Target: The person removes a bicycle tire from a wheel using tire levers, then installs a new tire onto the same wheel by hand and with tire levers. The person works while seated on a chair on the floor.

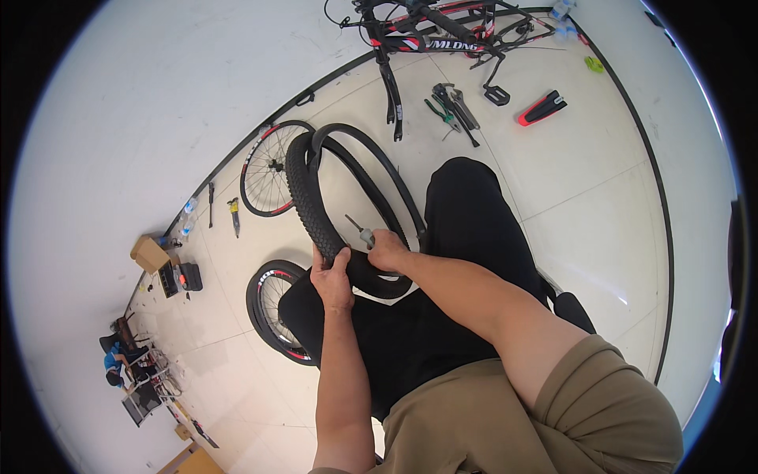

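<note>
A knobbly black bicycle tyre stands on edge in front of me, its lower end between my thighs. My left hand is wrapped round its near left side, thumb over the edge. In my closed right hand is a screwdriver with a pale, see-through handle, its thin shaft pointing up and left over the tyre's opening. A smooth black inner tube loops up from the tyre and comes down on its right; part of it is hidden behind the tyre and my right hand.
Beyond the tyre lies a bare wheel; another wheel lies by my left knee. A bicycle frame lies ahead. Pliers, an adjustable wrench and a red-and-black part are on the floor. Far left, another person appears.
</note>
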`<action>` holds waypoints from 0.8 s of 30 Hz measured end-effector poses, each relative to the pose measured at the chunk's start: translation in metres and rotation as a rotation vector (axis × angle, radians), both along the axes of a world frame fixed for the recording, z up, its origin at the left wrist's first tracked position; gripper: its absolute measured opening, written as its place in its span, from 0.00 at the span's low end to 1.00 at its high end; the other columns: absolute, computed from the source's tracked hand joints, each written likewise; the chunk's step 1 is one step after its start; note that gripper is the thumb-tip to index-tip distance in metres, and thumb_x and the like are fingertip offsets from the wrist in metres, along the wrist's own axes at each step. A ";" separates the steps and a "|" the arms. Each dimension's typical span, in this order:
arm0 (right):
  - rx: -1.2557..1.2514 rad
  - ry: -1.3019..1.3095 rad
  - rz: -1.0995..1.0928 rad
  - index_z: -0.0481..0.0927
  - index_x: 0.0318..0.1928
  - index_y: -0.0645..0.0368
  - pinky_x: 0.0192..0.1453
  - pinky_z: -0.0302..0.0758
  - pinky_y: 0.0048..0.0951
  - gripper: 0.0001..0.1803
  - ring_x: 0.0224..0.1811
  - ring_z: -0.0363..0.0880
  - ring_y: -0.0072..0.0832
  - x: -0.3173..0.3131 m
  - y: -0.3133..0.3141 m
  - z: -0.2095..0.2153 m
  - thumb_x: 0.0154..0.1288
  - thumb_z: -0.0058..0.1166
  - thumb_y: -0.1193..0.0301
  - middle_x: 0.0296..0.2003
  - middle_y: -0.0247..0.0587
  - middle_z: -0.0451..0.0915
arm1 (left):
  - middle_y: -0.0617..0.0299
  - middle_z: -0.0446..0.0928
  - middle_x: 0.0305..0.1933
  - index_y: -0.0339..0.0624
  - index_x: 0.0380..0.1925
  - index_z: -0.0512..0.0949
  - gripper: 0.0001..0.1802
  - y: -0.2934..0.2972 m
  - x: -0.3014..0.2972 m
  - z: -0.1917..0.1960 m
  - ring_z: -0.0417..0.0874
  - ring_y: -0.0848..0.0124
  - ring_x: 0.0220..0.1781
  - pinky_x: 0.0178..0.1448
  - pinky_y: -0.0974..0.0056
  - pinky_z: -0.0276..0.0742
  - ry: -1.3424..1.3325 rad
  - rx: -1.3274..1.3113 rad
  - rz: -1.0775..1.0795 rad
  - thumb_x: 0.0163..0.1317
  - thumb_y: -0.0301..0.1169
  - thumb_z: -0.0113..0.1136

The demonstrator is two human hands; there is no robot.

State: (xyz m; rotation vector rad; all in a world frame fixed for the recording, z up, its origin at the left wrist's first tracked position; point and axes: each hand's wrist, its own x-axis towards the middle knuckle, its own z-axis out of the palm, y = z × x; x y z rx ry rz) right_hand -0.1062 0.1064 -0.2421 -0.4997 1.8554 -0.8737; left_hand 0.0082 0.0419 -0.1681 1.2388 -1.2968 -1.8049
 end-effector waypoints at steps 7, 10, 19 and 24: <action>0.088 0.072 0.014 0.82 0.45 0.64 0.59 0.77 0.48 0.13 0.57 0.81 0.56 -0.004 0.005 -0.005 0.59 0.55 0.73 0.47 0.64 0.83 | 0.61 0.82 0.49 0.35 0.65 0.74 0.28 0.003 -0.005 0.006 0.82 0.73 0.44 0.49 0.68 0.80 -0.001 -0.008 0.001 0.63 0.16 0.62; 0.154 0.037 0.047 0.82 0.53 0.63 0.65 0.76 0.47 0.20 0.62 0.79 0.53 -0.010 0.015 0.003 0.59 0.56 0.74 0.56 0.60 0.81 | 0.55 0.81 0.49 0.39 0.64 0.74 0.27 -0.002 -0.004 0.016 0.85 0.65 0.45 0.41 0.62 0.84 0.025 0.059 0.124 0.63 0.16 0.59; -0.006 -0.377 -0.118 0.82 0.45 0.62 0.33 0.76 0.35 0.14 0.33 0.80 0.34 -0.011 0.004 -0.001 0.57 0.57 0.75 0.34 0.44 0.81 | 0.56 0.80 0.50 0.42 0.60 0.75 0.24 -0.012 0.000 0.008 0.85 0.63 0.50 0.43 0.59 0.85 0.078 0.131 0.177 0.62 0.17 0.59; -0.066 -0.421 -0.048 0.82 0.48 0.59 0.29 0.76 0.32 0.19 0.27 0.75 0.27 -0.015 0.001 0.022 0.54 0.57 0.76 0.30 0.37 0.78 | 0.56 0.80 0.52 0.45 0.64 0.73 0.27 -0.016 -0.001 0.009 0.84 0.62 0.54 0.51 0.55 0.85 0.089 0.150 0.135 0.63 0.19 0.59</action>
